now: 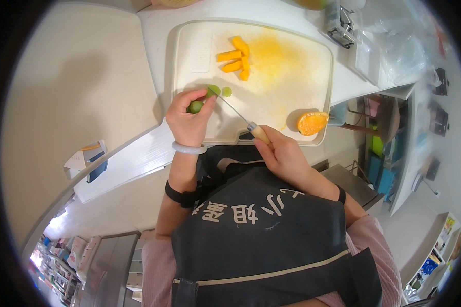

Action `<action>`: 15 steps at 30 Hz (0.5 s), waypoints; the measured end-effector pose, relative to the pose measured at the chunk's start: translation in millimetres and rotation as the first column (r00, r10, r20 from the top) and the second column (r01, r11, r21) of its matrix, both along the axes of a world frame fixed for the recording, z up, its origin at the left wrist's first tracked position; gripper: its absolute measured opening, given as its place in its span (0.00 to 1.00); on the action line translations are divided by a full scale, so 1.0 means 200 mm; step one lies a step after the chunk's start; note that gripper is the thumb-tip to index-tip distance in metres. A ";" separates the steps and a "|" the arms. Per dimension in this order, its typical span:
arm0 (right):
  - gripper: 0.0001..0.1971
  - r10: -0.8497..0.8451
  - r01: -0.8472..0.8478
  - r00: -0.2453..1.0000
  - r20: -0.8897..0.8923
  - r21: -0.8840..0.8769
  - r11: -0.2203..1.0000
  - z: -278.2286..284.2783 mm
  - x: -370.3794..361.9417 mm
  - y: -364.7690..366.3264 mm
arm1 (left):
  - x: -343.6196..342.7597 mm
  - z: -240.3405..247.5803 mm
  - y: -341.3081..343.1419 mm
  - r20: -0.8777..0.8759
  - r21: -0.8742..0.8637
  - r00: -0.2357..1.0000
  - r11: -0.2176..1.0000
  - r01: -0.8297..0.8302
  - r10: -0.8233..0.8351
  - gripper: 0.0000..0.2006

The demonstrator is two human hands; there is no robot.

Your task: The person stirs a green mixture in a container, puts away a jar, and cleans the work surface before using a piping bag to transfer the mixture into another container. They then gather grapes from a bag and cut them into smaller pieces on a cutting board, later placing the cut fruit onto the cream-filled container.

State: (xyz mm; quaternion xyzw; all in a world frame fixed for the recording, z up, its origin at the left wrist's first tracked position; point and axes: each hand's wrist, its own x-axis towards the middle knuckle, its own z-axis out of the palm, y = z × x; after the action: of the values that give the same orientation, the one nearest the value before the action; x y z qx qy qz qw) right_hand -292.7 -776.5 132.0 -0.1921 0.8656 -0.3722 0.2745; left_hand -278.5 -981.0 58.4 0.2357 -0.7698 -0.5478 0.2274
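My left hand is closed around a small round green lime at the near left of the cream cutting board. Just beyond its fingertips are a green slice and a smaller green end piece. In my right hand is the wooden handle of a small knife. Its blade slants up and left, with the tip at the green slice by my left fingers. Several orange-yellow mango strips lie in a cluster farther back. At the near right corner rests a cut orange half.
A pale panel stands left of the board. Toward the far right are a metal device, a white tray and clear plastic bags. Yellow juice stains the board's middle. A dark apron hangs close to the counter's near edge.
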 end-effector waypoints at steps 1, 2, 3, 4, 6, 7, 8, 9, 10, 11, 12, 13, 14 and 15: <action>0.15 0.014 -0.014 1.000 -0.013 0.023 1.000 -0.01 -0.01 -0.02 | 0.00 0.01 0.00 0.009 -0.013 1.000 1.000 0.015 -0.015 0.08; 0.14 0.028 -0.027 0.999 -0.026 0.047 0.999 -0.02 -0.01 -0.03 | 0.00 0.02 0.00 0.017 -0.026 0.999 0.999 0.030 -0.030 0.08; 0.14 0.029 -0.028 0.999 -0.026 0.049 0.998 -0.01 -0.01 -0.03 | 0.00 0.02 0.00 0.017 -0.024 0.999 0.999 0.030 -0.029 0.08; 0.14 0.029 -0.029 1.000 0.003 0.087 0.996 0.00 0.00 -0.02 | 0.00 0.01 0.00 0.021 -0.034 1.000 0.999 0.005 -0.005 0.08; 0.13 0.030 -0.034 0.999 0.032 0.128 0.991 0.03 0.03 0.03 | 0.01 0.01 -0.02 0.025 -0.041 0.999 0.999 -0.021 0.022 0.08; 0.13 0.020 -0.027 0.998 0.061 0.125 0.992 0.05 0.05 0.07 | 0.02 0.02 -0.02 0.062 -0.056 0.997 0.997 -0.046 0.050 0.08; 0.13 0.010 -0.021 0.996 0.090 0.122 0.992 0.06 0.05 0.10 | 0.03 0.02 -0.03 0.099 -0.072 0.992 0.995 -0.070 0.077 0.08; 0.13 0.014 -0.025 0.996 0.091 0.121 0.992 0.07 0.03 0.13 | 0.03 0.03 -0.03 0.101 -0.073 0.992 0.995 -0.075 0.082 0.08; 0.13 -0.014 0.001 0.990 0.143 0.090 0.996 0.10 0.02 0.15 | 0.03 0.04 -0.02 0.111 -0.092 0.989 0.992 -0.089 0.099 0.07; 0.13 -0.040 0.029 0.980 0.195 0.061 0.998 0.13 0.01 0.16 | 0.03 0.05 -0.02 0.120 -0.111 0.986 0.989 -0.102 0.116 0.07; 0.13 -0.040 0.028 0.980 0.196 0.062 0.998 0.14 0.00 0.18 | 0.04 0.05 -0.02 0.122 -0.110 0.986 0.989 -0.103 0.116 0.07; 0.13 -0.054 0.045 0.983 0.173 0.058 0.997 0.15 0.00 0.19 | 0.04 0.06 -0.02 0.130 -0.116 0.986 0.989 -0.091 0.106 0.07; 0.14 -0.068 0.061 0.986 0.151 0.054 0.997 0.15 0.01 0.20 | 0.05 0.06 -0.02 0.138 -0.121 0.986 0.989 -0.079 0.095 0.07; 0.14 -0.069 0.062 0.986 0.154 0.052 0.997 0.14 0.01 0.20 | 0.06 0.06 -0.02 0.141 -0.123 0.986 0.989 -0.077 0.094 0.07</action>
State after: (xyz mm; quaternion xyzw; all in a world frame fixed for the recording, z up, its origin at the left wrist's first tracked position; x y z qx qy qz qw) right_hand -290.0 -735.8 159.3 -0.1273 0.8559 -0.3743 0.3332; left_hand -265.8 -985.3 69.7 0.2944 -0.8044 -0.4725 0.2072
